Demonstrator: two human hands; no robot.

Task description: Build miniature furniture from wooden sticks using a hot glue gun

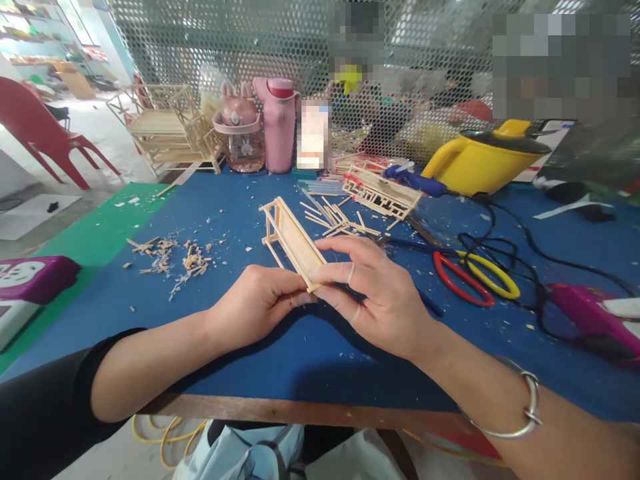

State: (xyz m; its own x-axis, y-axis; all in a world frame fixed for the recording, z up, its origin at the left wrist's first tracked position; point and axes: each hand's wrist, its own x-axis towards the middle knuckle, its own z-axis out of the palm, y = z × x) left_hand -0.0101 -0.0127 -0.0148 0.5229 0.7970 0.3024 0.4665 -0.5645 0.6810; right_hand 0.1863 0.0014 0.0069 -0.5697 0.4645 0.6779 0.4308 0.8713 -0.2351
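Observation:
A small bench-like frame of wooden sticks is held over the blue table, pointing away from me. My left hand pinches its near end from below, fingers curled. My right hand grips the same end from the right, thumb and fingers pressed on the wood. A silver bangle sits on my right wrist. Loose wooden sticks lie just beyond the frame.
Another stick panel lies further back, with red and yellow scissors, black cables, a yellow kettle and a pink tool to the right. Wood scraps lie left. Pink bottles and stick models stand at the back.

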